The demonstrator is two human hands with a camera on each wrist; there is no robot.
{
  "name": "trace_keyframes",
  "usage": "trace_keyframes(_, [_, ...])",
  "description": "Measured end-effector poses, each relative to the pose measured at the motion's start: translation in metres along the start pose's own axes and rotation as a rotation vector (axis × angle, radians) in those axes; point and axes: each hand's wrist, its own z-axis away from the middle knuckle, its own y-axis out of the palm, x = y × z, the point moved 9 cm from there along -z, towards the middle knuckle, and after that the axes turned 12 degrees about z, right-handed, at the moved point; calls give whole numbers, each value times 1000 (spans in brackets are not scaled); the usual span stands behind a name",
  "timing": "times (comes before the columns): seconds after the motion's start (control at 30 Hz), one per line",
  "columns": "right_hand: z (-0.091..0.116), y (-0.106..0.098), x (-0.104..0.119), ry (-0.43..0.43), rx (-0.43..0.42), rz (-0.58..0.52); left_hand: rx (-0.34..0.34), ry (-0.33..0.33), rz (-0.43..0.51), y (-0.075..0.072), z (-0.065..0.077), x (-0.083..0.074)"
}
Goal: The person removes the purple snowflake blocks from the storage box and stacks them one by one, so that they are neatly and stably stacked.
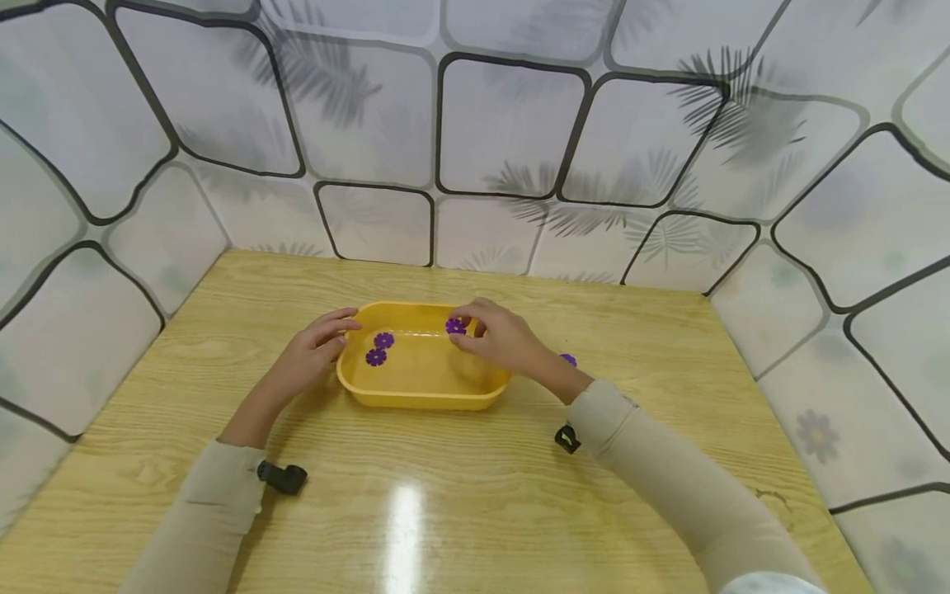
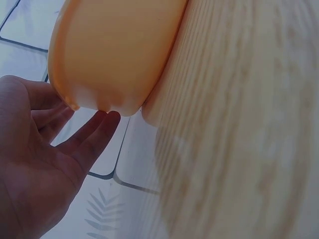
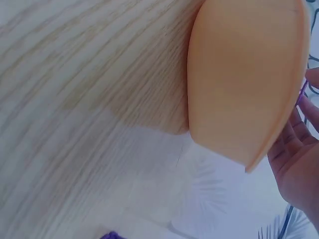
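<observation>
A yellow plastic tub [image 1: 425, 402] rests on the wooden table. My left hand [image 1: 310, 353] grips its left end, some fingers over the rim and others against the outer wall in the left wrist view. Above the tub's right part, my right hand [image 1: 503, 337] pinches a purple flower-shaped disc [image 1: 455, 327] between thumb and fingers. Two more such discs, an upper disc [image 1: 383, 340] and a lower disc [image 1: 375, 357], lie close together inside the tub at the left. Another purple disc [image 1: 567, 360] lies on the table to the right, partly hidden by my right forearm.
The wooden tabletop [image 1: 445, 487] reaches back to a patterned wall covering [image 1: 512, 124], which also encloses it on the left and right. Both wrists carry black straps, the left strap [image 1: 282, 477] and the right strap [image 1: 567, 439].
</observation>
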Motion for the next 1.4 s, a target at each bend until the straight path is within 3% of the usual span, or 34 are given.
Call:
trace_keyframes(0.3, [23, -21, -32, 109, 1, -79, -2, -7, 3, 0, -1, -2])
trace_keyframes(0.7, [70, -41, -89, 216, -41, -48, -6, -13, 4, 0, -2, 1])
trace_keyframes(0.93, [95, -39, -124, 271, -29, -8, 0, -2, -5, 0, -2, 4])
trace_keyframes(1.1, [107, -30, -143, 306, 39, 28, 2, 2, -4, 0, -2, 3])
trace_keyframes(1.4, [113, -13, -156, 309, 127, 78, -4, -12, -3, -1, -2, 4])
